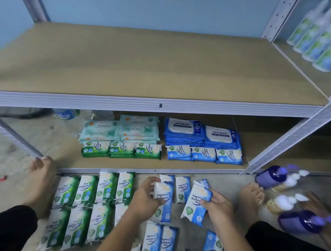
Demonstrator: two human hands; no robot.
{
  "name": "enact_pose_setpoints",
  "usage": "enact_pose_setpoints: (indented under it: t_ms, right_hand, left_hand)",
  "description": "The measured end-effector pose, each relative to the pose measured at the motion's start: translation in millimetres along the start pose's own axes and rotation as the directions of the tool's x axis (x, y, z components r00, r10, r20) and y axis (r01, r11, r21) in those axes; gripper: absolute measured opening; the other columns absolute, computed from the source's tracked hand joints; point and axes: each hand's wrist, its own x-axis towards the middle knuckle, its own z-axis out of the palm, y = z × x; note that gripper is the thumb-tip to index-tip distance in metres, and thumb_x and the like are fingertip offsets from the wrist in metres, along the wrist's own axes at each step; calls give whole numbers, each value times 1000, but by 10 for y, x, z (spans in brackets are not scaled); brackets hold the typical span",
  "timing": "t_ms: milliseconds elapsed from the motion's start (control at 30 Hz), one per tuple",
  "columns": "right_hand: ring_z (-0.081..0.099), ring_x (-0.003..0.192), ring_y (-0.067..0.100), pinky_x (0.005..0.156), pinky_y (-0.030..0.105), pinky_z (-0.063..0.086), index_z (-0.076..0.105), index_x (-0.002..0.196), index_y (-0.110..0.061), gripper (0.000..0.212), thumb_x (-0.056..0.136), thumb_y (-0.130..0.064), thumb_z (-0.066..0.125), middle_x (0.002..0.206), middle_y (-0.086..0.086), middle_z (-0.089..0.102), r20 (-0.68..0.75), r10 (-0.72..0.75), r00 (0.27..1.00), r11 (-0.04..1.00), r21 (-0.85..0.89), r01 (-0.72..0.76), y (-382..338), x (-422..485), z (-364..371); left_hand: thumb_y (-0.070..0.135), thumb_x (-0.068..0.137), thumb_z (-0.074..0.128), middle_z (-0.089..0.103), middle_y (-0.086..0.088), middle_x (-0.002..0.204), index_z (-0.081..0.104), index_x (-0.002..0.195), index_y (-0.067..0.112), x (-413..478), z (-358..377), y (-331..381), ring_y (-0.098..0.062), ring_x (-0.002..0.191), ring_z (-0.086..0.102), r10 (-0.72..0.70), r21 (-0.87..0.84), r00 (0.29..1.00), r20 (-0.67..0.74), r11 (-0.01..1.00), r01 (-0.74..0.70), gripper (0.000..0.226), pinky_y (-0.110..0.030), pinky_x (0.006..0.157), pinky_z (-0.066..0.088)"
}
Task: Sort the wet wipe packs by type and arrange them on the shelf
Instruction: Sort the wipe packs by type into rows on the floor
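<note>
My left hand (146, 197) grips a blue "Fragrance Free" wipe pack (163, 195) above the floor. My right hand (216, 207) holds a second blue pack (194, 206), tilted. Several green "Pine" packs (86, 202) lie in rows on the floor to the left, and more blue packs (159, 243) lie below my hands. On the bottom shelf (157, 165) stand green packs (121, 149), small blue packs (203, 153), pale teal packs (120, 128) and large blue antabax packs (202, 133).
The wide middle shelf board (145, 67) holds nothing. Green-and-blue bottles (326, 43) stand on the neighbouring shelf at top right. Purple pump bottles (286, 196) lie on the floor at right beside bare feet (250, 200). Another bare foot (39, 180) rests at left by the shelf post.
</note>
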Motion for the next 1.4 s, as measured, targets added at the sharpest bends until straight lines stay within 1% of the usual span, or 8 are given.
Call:
enact_pose_setpoints:
  t_ms: [100,233,333,633,833,1000,1200,1400]
  right_hand:
    - [74,76,19,73,41,62,67,120,-11,47,81,13,73,85,-2,76,-7,27,1000,996,-85,-28,77,334,86]
    - [70,66,3,57,23,55,68,123,-11,48,82,13,71,82,-8,73,40,22,999,980,-198,-13,145,784,245]
    - [70,69,7,62,28,58,67,124,-10,47,83,12,72,82,-9,73,54,40,998,966,-258,-24,177,1076,379]
    - [73,88,16,83,39,61,63,135,-15,56,85,9,72,103,1,75,118,39,992,940,-341,4,305,1474,698]
    - [67,88,9,61,8,46,64,135,-25,53,89,-1,68,108,-5,74,36,-59,998,886,-458,69,365,1423,769]
    - [57,124,19,97,26,47,50,148,-21,58,94,-4,62,142,1,55,17,-122,992,815,-569,110,390,1323,845]
    - [58,117,30,87,38,53,34,155,-27,65,96,-17,59,140,8,48,-12,-169,986,692,-714,110,340,1208,850]
    - [59,107,36,84,41,51,61,126,-13,43,84,-4,66,122,14,55,-138,-288,948,738,-663,128,423,683,684]
  left_hand:
    - [-8,81,76,67,-1,110,53,116,25,325,98,-81,1,82,69,-15,35,1000,13,999,15,54,-26,66,60]
    - [-6,78,78,68,-1,105,54,107,33,813,221,-253,-16,90,69,-42,108,999,15,993,40,54,-46,74,60]
    - [-4,79,77,68,3,95,54,104,35,1116,316,-387,-27,87,70,-54,154,998,-13,987,55,52,-50,65,60]
    - [2,81,74,65,16,90,52,112,42,1527,434,-673,-13,83,68,-35,206,995,-98,977,55,55,-43,69,60]
    - [10,81,77,63,5,113,53,130,36,1591,474,-805,-18,99,64,24,356,989,-143,934,28,61,-39,84,57]
    - [12,81,79,51,-2,131,47,144,27,1549,500,-849,-22,115,55,88,433,977,-194,901,5,72,-38,91,53]
    - [28,84,77,52,1,120,44,135,32,1368,399,-836,-23,102,59,77,435,969,-236,900,34,61,-42,82,54]
    - [32,92,64,65,1,104,50,119,26,763,232,-928,-17,86,64,-35,452,974,-223,882,135,31,-41,74,58]
